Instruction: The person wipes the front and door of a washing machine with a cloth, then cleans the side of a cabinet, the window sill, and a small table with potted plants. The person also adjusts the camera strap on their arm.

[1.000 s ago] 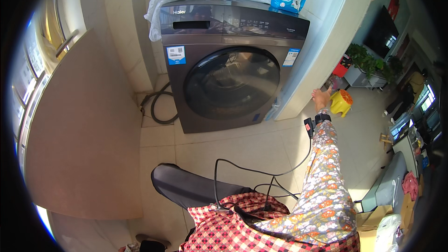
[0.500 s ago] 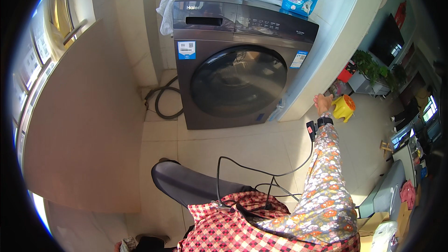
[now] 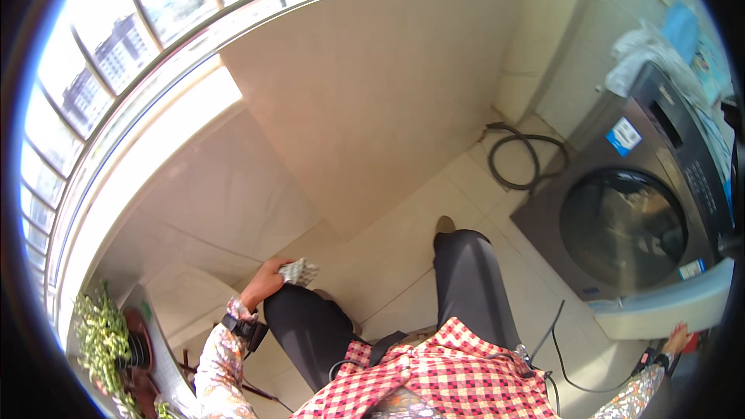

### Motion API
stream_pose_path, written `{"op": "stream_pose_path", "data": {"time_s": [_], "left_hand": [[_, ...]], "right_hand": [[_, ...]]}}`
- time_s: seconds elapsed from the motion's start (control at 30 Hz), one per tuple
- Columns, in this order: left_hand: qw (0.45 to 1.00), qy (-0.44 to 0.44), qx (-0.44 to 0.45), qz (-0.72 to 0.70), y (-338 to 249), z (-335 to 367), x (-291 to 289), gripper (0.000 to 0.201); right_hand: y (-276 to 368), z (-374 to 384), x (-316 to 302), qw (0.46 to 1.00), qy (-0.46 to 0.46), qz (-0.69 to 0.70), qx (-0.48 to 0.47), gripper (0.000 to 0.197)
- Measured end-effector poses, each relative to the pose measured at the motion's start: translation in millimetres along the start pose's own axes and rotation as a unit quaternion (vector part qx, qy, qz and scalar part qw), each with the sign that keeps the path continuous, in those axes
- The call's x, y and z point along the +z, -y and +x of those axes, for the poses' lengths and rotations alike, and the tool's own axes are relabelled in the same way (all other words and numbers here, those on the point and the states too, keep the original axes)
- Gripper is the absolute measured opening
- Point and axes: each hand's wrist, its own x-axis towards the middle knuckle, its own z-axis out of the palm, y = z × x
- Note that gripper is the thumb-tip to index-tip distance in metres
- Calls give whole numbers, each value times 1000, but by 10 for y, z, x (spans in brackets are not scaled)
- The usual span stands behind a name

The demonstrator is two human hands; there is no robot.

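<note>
My left hand is closed on a crumpled cloth, pale with a small dark pattern, beside my left knee. Far to the right, my right hand is at the end of the pale wall edge, just past the washing machine. Its fingers look stretched out with nothing seen in them; whether they touch the wall I cannot tell. The machine is dark grey, and its round door is closed.
A large beige panel leans along the barred window. A grey hose lies coiled on the floor near the washer. Potted plants stand at lower left. White plastic sheeting covers the washer top. A black cable hangs by my right arm.
My view has swung left, so the washer now lies at the right and the window and plants show. My left hand with the cloth has come into full view; my right arm stays outstretched.
</note>
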Motion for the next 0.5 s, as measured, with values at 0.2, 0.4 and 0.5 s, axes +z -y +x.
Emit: {"op": "stream_pose_path", "data": {"time_s": [0.2,0.4,0.5], "left_hand": [[961,-188,127,157,-969,371,-374,40],[746,-458,345,340,-2114,1014,-762,54],[637,-519,327,467,-2162,1367,-790,50]], "right_hand": [[151,-252,999,997,-1,-48,-61,79],[302,-599,1563,994,-26,-68,-85,73],[291,-672,1652,992,-28,-81,-96,69]]}}
